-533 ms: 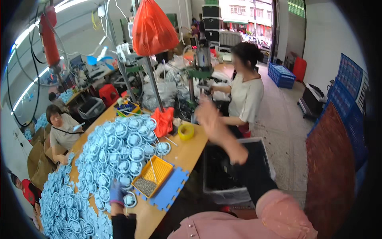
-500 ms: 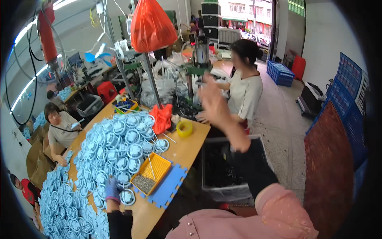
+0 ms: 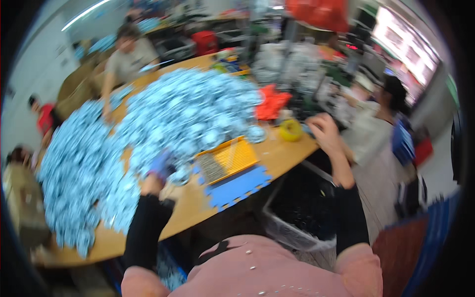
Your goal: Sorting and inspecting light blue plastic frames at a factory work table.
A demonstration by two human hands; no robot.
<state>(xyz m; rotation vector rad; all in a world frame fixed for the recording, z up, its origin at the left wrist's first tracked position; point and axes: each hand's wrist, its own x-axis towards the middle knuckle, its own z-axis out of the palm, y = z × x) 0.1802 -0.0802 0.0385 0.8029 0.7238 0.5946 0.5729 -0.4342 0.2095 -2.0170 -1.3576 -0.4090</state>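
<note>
A large heap of light-blue round plastic pieces (image 3: 183,104) covers much of the wooden table. My left hand (image 3: 161,166), in a blue-purple glove, is at the near edge of this heap; blur hides its fingers and whatever they may hold. Bare and raised at the table's right end, my right hand (image 3: 324,130) has bent fingers slightly apart, with nothing visible in them. Beside it is a roll of yellow tape (image 3: 290,130). Between my hands, a yellow ribbed tray (image 3: 242,157) with small grey metal parts (image 3: 211,167) at its left end rests on a blue foam mat (image 3: 236,187).
A red plastic bag (image 3: 271,102) lies behind the tape. Below the table's right edge stands a lined crate (image 3: 284,232) of black parts. One person (image 3: 129,57) reaches onto the table from the far left; another (image 3: 376,123) is at the right. A red bag (image 3: 319,14) hangs overhead.
My view has swung, and the table now appears more central. My right hand has dropped from its raised, spread pose toward the tape, its fingers now bent. My left hand stays by the heap.
</note>
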